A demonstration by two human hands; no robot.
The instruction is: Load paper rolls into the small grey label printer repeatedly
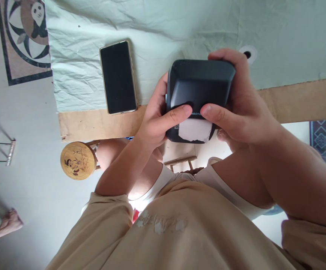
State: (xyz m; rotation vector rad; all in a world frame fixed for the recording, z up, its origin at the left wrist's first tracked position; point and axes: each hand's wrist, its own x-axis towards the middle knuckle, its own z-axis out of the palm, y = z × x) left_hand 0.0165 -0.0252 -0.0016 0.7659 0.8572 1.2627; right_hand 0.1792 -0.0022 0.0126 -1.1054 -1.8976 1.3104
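Both my hands grip a small dark device (200, 95), left hand (157, 120) and right hand (236, 108) fingers clenched around it. A phone (118, 77) lies on the tabletop (292, 99) nearby.

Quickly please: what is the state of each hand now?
Left hand: closed on the dark device, thumb on top.
Right hand: closed on the same device.

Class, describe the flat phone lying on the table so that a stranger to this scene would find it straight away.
Start at the wooden table covered by a wrinkled pale green cloth. Near the cloth's front edge, left of the two hands gripping a dark grey rounded box, lies a slim black-screened phone with a gold rim. Unlike the box, it is flat, untouched and screen up.
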